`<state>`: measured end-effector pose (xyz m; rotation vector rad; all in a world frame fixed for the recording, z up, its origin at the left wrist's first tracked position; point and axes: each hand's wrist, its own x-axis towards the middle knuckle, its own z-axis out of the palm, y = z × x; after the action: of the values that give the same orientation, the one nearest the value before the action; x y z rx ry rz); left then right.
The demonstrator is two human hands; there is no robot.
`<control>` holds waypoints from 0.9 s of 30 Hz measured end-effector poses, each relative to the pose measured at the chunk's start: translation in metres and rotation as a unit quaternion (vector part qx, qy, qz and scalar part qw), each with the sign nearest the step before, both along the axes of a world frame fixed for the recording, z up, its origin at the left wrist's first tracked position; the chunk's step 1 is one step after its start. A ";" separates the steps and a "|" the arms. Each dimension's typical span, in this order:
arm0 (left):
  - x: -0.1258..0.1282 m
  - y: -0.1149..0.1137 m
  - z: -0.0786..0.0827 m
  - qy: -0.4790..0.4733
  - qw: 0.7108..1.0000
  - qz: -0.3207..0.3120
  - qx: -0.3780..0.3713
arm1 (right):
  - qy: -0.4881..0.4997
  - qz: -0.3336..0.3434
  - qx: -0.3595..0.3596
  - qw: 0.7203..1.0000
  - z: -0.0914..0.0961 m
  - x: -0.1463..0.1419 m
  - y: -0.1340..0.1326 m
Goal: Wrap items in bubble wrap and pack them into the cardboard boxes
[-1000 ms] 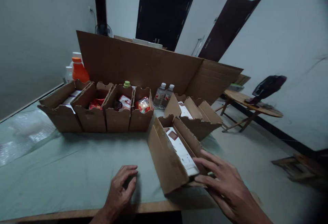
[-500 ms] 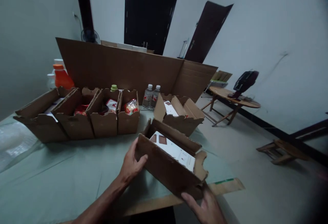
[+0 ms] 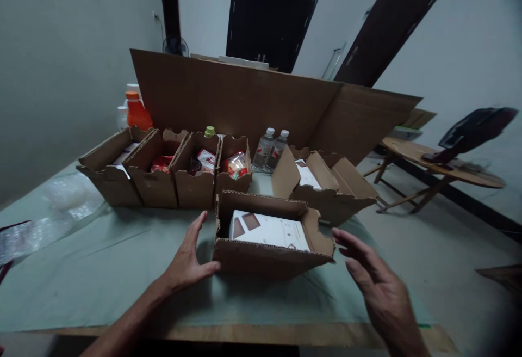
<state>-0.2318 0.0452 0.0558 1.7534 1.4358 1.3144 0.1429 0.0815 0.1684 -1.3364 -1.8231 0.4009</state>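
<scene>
A brown cardboard bin (image 3: 269, 259) rests on the green-covered table (image 3: 122, 291) in front of me, its long side facing me. Inside it lies a white box (image 3: 273, 231) with brown squares printed on one end. My left hand (image 3: 186, 262) is at the bin's left end, thumb and fingers spread, the thumb tip close to the near corner. Off the right end hovers my right hand (image 3: 377, 283), fingers apart, with a small gap to the cardboard. Neither hand grips anything.
Several cardboard bins with packets (image 3: 163, 164) stand in a row at left. Behind are two clear bottles (image 3: 271, 149) and a divided cardboard bin (image 3: 326, 191) at right. A cardboard screen (image 3: 236, 96) closes off the back. Bubble wrap (image 3: 65, 204) lies at left.
The bin, earlier held tilted and angled at the table's front right, now sits level and squarer to me. Both hands have let go and opened. The view has turned left.
</scene>
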 end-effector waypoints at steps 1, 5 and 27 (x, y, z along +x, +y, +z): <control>-0.004 0.009 0.000 0.004 1.000 -0.029 -0.007 | -0.027 0.012 0.019 0.999 0.018 -0.002 0.005; -0.004 0.033 -0.001 -0.009 0.992 -0.124 -0.010 | -0.148 0.182 0.002 0.972 0.070 -0.037 0.039; 0.005 0.032 -0.010 -0.027 0.995 -0.095 0.030 | -0.371 0.359 -0.100 0.850 0.083 -0.098 0.059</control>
<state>-0.2271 0.0774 0.0459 1.8285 1.1785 1.3061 0.0453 0.1402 0.2513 -0.9344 -3.0209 0.5070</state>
